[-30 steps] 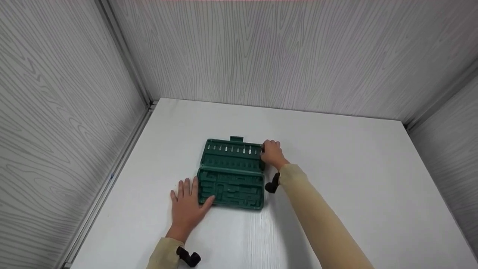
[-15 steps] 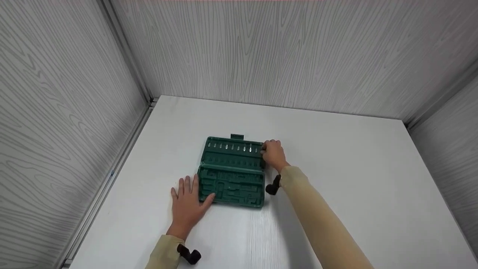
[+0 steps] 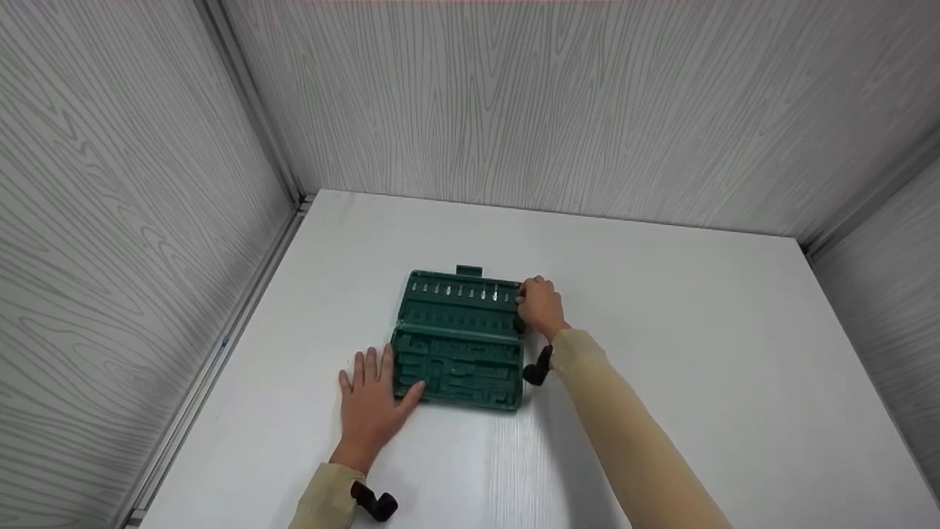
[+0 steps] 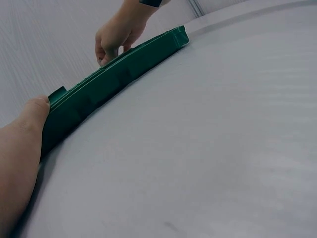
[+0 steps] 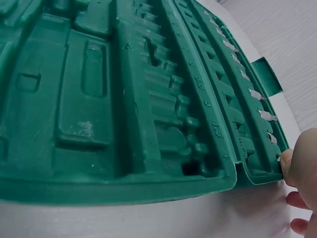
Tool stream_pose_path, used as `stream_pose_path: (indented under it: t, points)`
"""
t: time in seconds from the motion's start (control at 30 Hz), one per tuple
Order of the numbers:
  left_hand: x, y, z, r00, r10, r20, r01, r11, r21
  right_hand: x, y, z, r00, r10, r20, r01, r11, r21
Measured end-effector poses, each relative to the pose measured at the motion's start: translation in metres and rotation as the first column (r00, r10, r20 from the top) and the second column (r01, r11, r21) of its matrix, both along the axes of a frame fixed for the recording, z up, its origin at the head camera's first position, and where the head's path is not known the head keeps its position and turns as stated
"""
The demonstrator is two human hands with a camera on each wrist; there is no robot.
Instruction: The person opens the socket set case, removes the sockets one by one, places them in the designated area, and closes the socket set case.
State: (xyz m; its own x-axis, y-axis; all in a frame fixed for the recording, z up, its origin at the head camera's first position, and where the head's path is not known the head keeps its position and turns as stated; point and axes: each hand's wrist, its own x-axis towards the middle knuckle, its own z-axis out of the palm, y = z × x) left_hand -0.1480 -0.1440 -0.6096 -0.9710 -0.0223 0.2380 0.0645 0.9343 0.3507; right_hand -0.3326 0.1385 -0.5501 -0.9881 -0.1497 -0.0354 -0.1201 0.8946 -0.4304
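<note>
An opened green plastic bit case [image 3: 457, 367] lies on the table, its moulded near half holding no tools. Several silver screwdriver bits [image 5: 266, 115] stand in a row along the far half. My left hand [image 3: 369, 411] lies spread on the table at the case's near left corner, with the thumb [image 4: 37, 111] against the front edge. At the far half's right end, my right hand [image 3: 542, 305] has its fingers curled, pinching at the last place of the row. A pale bit tip [image 5: 279, 159] shows right at its thumb; the rest of that bit is hidden.
The white table [image 3: 683, 353] reaches to grey wood-grain panels [image 3: 514, 103] at the back and sides. A latch tab [image 3: 469, 270] sticks out from the case's far edge. Black camera mounts [image 3: 374, 502] sit at both sleeve cuffs.
</note>
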Motion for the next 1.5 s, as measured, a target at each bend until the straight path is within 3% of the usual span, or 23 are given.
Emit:
stream_pose_path:
  t: [0.33, 0.53, 0.77, 1.07, 1.3, 1.5]
  points:
    - [-0.001, 0.006, 0.001, 1.0, -0.012, -0.015, 0.012, 1.0, 0.0, 0.001, 0.01, 0.0, 0.994, -0.082, 0.077, 0.091, 0.987, -0.129]
    - [-0.002, 0.007, 0.001, 1.0, -0.019, 0.006, 0.019, 1.0, -0.001, -0.001, 0.018, 0.003, 0.985, -0.14, 0.097, 0.164, 0.938, -0.305]
    - [0.0, 0.002, 0.0, 1.0, -0.002, 0.008, 0.002, 1.0, -0.004, -0.004, 0.031, 0.007, 0.984, -0.087, 0.156, 0.144, 0.904, -0.403]
    - [-0.002, 0.0, -0.002, 1.0, -0.006, 0.026, 0.006, 1.0, -0.002, -0.002, 0.059, 0.01, 0.984, -0.052, 0.168, 0.112, 0.923, -0.368]
    - [-0.002, 0.001, 0.0, 1.0, -0.004, -0.006, 0.004, 1.0, -0.01, 0.006, 0.081, 0.01, 0.984, -0.071, 0.161, 0.123, 0.933, -0.339]
    - [-0.001, 0.001, -0.001, 1.0, 0.003, 0.01, -0.003, 1.0, -0.009, 0.012, 0.104, 0.007, 0.986, -0.08, 0.146, 0.12, 0.95, -0.29]
